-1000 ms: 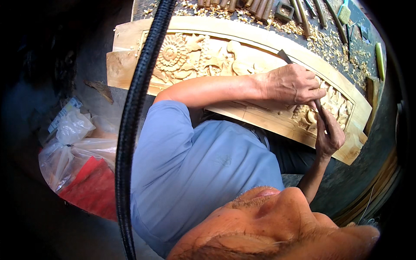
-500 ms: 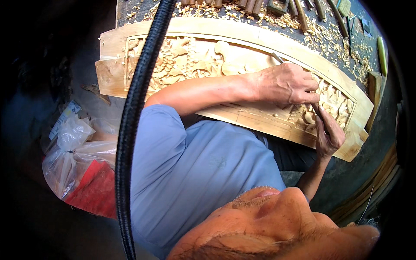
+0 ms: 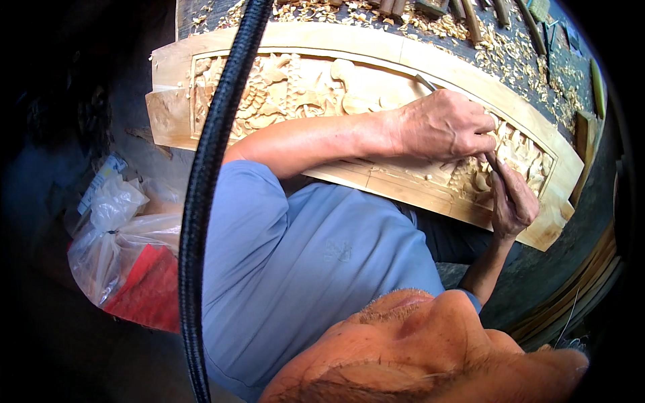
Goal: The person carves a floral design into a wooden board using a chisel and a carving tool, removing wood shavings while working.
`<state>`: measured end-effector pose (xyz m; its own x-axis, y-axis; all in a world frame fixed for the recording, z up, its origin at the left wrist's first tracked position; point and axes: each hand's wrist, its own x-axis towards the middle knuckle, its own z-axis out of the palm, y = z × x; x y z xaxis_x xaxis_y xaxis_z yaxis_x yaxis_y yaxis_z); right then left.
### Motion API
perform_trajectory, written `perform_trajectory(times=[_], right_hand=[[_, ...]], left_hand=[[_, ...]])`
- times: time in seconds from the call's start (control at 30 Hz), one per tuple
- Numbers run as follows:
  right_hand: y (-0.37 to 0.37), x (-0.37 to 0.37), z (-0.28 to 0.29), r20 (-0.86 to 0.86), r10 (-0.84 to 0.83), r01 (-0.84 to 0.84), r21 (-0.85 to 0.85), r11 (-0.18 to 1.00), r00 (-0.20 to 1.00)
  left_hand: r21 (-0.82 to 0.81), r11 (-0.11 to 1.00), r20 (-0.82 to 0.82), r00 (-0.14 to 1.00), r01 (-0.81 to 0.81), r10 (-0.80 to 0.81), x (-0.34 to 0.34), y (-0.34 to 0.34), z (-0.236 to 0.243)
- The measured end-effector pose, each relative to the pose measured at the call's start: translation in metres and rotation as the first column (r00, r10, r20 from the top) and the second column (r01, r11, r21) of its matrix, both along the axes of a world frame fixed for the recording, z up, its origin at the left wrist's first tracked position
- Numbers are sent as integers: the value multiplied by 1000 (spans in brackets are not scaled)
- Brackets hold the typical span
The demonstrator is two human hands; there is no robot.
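A long pale wooden panel (image 3: 383, 60), carved in relief with flowers and leaves, lies across the view under both hands. A slim chisel (image 3: 426, 82) angles over its right part, its far end beyond my knuckles. My left hand (image 3: 447, 126) is closed round the chisel from above, the forearm crossing the panel from the left. My right hand (image 3: 510, 198) grips the chisel lower down, at the right-hand carving, index finger along it. The chisel's point of contact with the wood is hidden by my fingers.
A dark bench (image 3: 517, 74) behind the panel holds wood shavings, several wooden-handled tools (image 3: 470, 20) and a pale-green object (image 3: 598, 87). At left are a tied plastic bag (image 3: 114, 228) and red material (image 3: 144, 292). A black braided cord crosses the view; wooden strips stand at right.
The chisel's upper end and my left hand have shifted a little up and leftward in the picture. The panel's left part sits farther left in view than a second ago. Both hands keep their grip.
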<state>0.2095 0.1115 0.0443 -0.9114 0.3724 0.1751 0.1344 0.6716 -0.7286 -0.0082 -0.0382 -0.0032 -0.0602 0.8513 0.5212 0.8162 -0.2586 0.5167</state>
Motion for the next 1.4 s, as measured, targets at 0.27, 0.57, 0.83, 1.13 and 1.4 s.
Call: perform_trajectory(times=[0.27, 0.57, 0.83, 1.13, 1.4], right_hand=[[-7, 2, 2, -48, -3, 6, 57, 998, 999], [-5, -4, -2, -68, 3, 0, 44, 999, 998], [4, -1, 4, 9, 17, -16, -36, 999, 1000], [-1, 15, 6, 35, -10, 10, -15, 1000, 999], [4, 16, 2, 32, -15, 16, -44, 999, 999]], left_hand=[[71, 997, 16, 999, 38, -39, 3, 4, -8], [40, 999, 55, 998, 22, -24, 0, 3, 1], [27, 999, -27, 999, 29, -29, -2, 0, 1], [64, 993, -40, 994, 101, -99, 4, 0, 1], [50, 995, -37, 996, 84, -82, 2, 2, 1]])
